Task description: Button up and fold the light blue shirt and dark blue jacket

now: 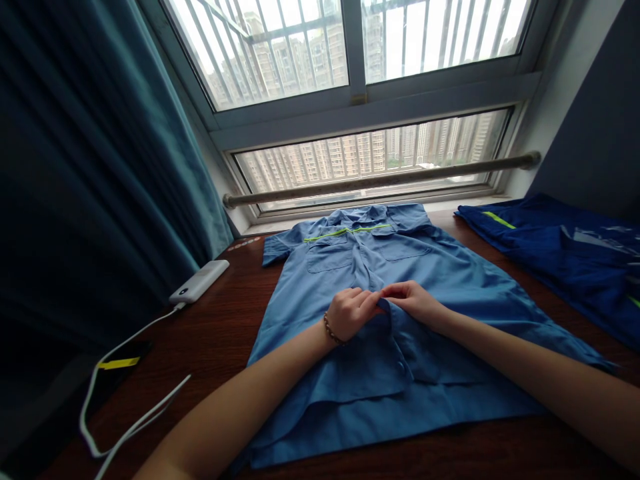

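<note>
A blue short-sleeved shirt (320,313) lies front side up, its collar toward the window and its hem toward me. A thin yellow-green stripe crosses its chest above two pockets. My left hand (350,312), with a braided bracelet at the wrist, is closed on the front placket about midway down. Right beside it, my right hand (413,303) pinches the same placket edge, fingertips meeting those of the left. The cloth is lifted a little between them. Whether a button sits under the fingertips is hidden. Lower on the placket a small button (401,365) shows.
The shirt rests on a dark reddish-brown wooden table (215,340). To the left are a white power bank (200,281) with a white cable (120,347) and a yellow strip (119,364). A folded dark blue garment (560,260) lies at right. Behind stand a barred window and a rail (385,180).
</note>
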The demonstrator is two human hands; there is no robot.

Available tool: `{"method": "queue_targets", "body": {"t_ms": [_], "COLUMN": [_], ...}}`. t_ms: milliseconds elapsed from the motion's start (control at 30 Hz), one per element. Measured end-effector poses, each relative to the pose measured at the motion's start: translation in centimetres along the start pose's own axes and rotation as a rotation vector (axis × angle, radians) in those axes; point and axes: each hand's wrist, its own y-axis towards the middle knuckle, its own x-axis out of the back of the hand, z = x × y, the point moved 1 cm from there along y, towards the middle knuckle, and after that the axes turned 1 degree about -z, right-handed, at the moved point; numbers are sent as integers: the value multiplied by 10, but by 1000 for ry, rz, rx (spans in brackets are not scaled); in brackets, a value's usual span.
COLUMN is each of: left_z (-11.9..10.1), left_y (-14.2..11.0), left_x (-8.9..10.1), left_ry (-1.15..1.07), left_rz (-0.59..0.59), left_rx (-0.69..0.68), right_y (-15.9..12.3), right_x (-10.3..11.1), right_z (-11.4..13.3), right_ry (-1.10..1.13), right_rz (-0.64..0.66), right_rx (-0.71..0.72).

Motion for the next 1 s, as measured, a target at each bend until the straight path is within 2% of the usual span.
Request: {"method": "queue_targets", "body": {"t_ms": [300, 433, 600, 767, 1000], "left_z": [-1, 4, 9, 10, 9], "left_y": [2, 1, 0, 0, -1], "left_x": [0, 0, -1, 0, 0], "left_ry": [-80, -135, -56, 39, 80], "left_rz": [39, 30, -45, -32, -17], "left_rx": [-33, -118, -262, -294, -309], "right_y": [2, 0, 2, 1, -1], "right_x": [4, 6, 6, 3, -1], "right_z": [1, 2, -2, -3, 4], "right_ry": [-79, -36, -65, -260, -561], "right_rz": [30, 30, 22, -98, 8], "right_rx": [71, 24, -11, 161, 463]}}
